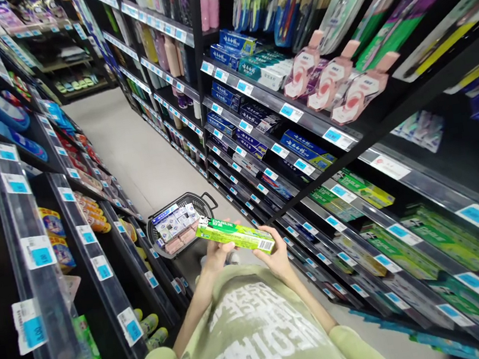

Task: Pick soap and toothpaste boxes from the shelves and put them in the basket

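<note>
Holding a long green box [235,235] with both hands, the person stands in a shop aisle. The left hand [217,256] is closed on the left end of the box. The right hand [278,257] is closed on the right end, with the fingers wrapped under it. The box is up in the air, flat, close to the person's tummy. It is not on a shelf and it is not in the basket.

A black basket [188,196] sits on the floor [136,153], a little farther away than the hands. Many small boxes [176,222] already lie inside it, white, blue and pink ones. It looks quite full, but there may be room on top.

On the right, the shelves [351,145] hold lots of boxes in rows. More green boxes [433,240] like the held one lie low down and near. On the left there are other shelves [27,235] with blue tags.

So one box is out and in the hands, and some are in the basket.
</note>
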Motion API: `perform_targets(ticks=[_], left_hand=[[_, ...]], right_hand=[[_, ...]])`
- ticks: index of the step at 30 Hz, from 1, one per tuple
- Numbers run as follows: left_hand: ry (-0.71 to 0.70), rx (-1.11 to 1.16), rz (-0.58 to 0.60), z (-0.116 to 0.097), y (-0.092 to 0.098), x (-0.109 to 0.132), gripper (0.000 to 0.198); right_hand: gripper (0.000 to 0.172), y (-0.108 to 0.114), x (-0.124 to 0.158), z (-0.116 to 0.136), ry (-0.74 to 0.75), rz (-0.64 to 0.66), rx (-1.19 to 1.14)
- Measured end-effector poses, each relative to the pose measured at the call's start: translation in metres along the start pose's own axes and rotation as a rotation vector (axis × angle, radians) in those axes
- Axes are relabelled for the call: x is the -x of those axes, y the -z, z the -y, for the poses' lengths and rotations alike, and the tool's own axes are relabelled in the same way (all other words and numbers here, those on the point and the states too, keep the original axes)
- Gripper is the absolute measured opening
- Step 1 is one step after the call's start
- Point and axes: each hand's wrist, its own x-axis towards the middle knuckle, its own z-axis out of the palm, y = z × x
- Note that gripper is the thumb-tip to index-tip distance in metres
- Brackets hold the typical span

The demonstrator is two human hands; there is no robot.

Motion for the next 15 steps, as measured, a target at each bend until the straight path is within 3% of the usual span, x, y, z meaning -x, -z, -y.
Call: perform_targets(ticks=[6,15], left_hand=[[0.006,0.068,-0.003,-0.004,-0.007,0.001,0.068],[-0.026,0.005,0.006,-0.009,-0.003,0.0,0.08]], right_hand=[[0.063,-0.006,-0.002,-0.006,-0.011,-0.055,0.021],[0.058,-0.01,-0.002,-0.012,0.025,-0.003,0.096]])
